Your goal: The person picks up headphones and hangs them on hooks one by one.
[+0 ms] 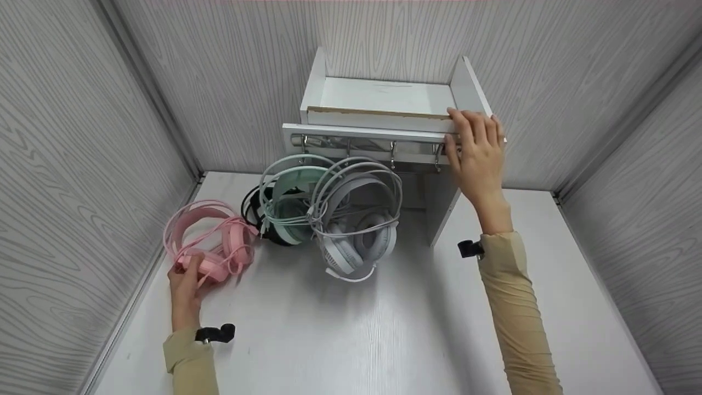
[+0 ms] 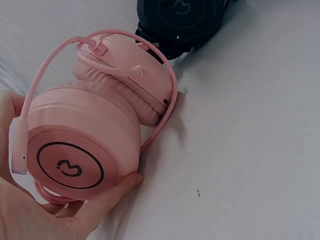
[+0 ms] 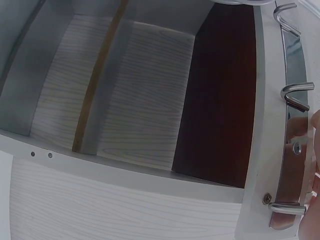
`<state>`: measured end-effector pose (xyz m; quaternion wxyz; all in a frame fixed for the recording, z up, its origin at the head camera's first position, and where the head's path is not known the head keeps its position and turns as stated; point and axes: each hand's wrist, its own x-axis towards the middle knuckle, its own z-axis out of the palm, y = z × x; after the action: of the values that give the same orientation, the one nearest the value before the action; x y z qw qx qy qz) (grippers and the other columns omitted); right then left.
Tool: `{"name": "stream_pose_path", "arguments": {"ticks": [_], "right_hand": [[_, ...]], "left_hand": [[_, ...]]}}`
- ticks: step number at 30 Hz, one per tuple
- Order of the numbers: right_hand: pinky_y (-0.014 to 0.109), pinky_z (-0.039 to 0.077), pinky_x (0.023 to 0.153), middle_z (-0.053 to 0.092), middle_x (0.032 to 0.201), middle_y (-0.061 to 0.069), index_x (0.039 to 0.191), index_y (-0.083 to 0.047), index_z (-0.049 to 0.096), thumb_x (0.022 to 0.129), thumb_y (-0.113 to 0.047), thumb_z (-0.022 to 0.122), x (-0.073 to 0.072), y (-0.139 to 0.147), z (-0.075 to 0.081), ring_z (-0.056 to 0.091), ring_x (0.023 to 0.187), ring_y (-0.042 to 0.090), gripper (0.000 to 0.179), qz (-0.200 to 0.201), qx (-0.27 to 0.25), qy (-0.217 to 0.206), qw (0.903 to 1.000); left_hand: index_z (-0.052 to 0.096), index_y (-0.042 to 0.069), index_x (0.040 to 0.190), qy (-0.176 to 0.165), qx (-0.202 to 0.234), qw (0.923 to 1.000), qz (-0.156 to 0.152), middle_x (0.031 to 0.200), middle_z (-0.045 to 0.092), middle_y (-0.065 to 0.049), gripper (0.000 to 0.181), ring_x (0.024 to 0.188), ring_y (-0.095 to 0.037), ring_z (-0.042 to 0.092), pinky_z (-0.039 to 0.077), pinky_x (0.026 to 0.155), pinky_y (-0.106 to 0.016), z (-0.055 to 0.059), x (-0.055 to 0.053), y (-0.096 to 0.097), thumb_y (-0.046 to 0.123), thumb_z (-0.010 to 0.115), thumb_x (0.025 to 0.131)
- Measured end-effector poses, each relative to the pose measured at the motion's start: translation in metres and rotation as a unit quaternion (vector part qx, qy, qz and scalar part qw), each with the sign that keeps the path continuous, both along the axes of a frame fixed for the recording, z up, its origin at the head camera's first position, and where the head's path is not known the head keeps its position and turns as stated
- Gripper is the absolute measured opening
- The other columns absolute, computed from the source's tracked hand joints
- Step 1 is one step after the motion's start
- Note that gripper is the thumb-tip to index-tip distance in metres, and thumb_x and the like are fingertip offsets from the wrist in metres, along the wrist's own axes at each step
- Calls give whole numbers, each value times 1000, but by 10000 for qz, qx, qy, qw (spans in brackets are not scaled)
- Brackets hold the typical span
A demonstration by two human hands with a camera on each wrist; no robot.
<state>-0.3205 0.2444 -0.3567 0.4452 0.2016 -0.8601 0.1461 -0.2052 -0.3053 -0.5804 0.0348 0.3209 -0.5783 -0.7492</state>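
My left hand (image 1: 185, 288) grips a pink pair of headphones (image 1: 238, 247) at its near ear cup, at the left of the table. In the left wrist view the thumb lies along the rim of this ear cup (image 2: 70, 165), and the pink cable loops around the pair. At the right end of a white shelf (image 1: 378, 119), my right hand (image 1: 480, 162) holds the front board, fingers over the top and thumb in front. Grey headphones (image 1: 343, 255) and mint green headphones (image 1: 290, 227) hang below the hook rail, cables wound around them. Black headphones (image 1: 271, 233) are partly hidden behind the green pair.
Metal hooks (image 1: 392, 154) line the shelf's front rail; the right wrist view shows a hook (image 3: 297, 92) close up. A side panel (image 1: 441, 206) supports the shelf on the white table (image 1: 340, 340). Wood-grain walls (image 1: 60, 197) enclose the table at the left, back and right.
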Motion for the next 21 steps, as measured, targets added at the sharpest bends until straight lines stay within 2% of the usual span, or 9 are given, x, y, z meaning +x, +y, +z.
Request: {"name": "stream_pose_path", "arguments": {"ticks": [4, 9, 12, 13, 15, 19, 21], "right_hand": [[49, 20, 121, 56, 134, 12, 146, -16, 51, 108, -31, 45, 0, 0, 0, 45, 128, 32, 41, -6, 27, -5, 10000], [49, 20, 121, 56, 134, 12, 146, -16, 52, 108, -31, 46, -1, 2, 0, 46, 128, 32, 41, -10, -15, 10, 10000], [49, 20, 120, 56, 134, 12, 146, -16, 52, 108, -32, 46, -1, 2, -1, 46, 128, 32, 41, -13, -11, 17, 10000], [49, 20, 120, 56, 134, 12, 146, -16, 52, 108, -32, 46, -2, 2, -1, 46, 128, 32, 41, -10, -12, 20, 10000], [49, 20, 120, 56, 134, 12, 145, -16, 52, 108, -31, 46, -2, 2, -2, 46, 128, 32, 41, 4, -23, 32, 10000], [49, 19, 120, 56, 134, 13, 145, -16, 52, 108, -31, 46, -2, 2, -2, 46, 128, 32, 41, 24, -48, 40, 10000], [49, 19, 121, 56, 134, 13, 145, -16, 53, 108, -31, 46, -3, 2, -1, 46, 128, 32, 41, 36, -62, 39, 10000]], "left_hand": [[-4, 18, 162, 271, 91, 9994, 199, 157, 25, -5, 94, 130, -14, 39, 32, 118, -35, -3, 7, 1, 38, 63, 99], [-5, 24, 162, 426, -74, 9985, 339, 168, 8, -6, 95, 141, -18, 30, 27, 120, -40, -3, 15, 2, 37, 64, 99], [-3, 26, 162, 433, -95, 9979, 470, 165, 12, -11, 92, 135, -19, 37, 30, 118, -41, -4, 20, 1, 37, 63, 99], [-2, 26, 162, 426, -115, 9977, 509, 162, 18, -11, 91, 130, -18, 40, 34, 115, -37, -4, 22, 0, 36, 63, 99], [0, 27, 162, 493, -113, 9970, 592, 158, 21, -10, 89, 125, -15, 42, 36, 113, -35, -4, 27, -1, 36, 62, 100], [1, 28, 161, 724, 27, 9946, 737, 145, 28, -2, 85, 118, -12, 46, 46, 95, -24, -4, 39, -3, 34, 60, 101], [3, 29, 161, 903, 134, 9924, 823, 143, 29, 0, 80, 117, -13, 46, 48, 89, -21, -4, 44, -3, 31, 57, 103]]}}
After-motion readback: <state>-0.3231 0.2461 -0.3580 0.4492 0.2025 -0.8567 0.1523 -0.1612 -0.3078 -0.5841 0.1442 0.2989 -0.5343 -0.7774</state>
